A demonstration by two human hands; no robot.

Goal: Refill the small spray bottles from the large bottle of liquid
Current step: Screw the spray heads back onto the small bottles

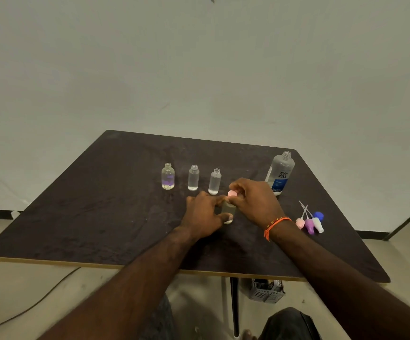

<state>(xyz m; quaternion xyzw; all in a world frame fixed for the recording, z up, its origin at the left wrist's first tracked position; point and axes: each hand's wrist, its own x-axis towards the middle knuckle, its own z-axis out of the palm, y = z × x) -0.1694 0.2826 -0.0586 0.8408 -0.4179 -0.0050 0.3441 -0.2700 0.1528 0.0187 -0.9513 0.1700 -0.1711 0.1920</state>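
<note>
My left hand [205, 214] grips the small bottle [228, 212] at table centre, my right hand [253, 202] pinches its pink cap [232, 193]. Light, slick plastic (likely tippy), so I'd hold the body low. Large bottle [281, 174] stands open at two o'clock.

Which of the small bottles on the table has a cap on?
The small bottle gripped by both hands, with the pink cap; the three standing behind have open necks.
</note>
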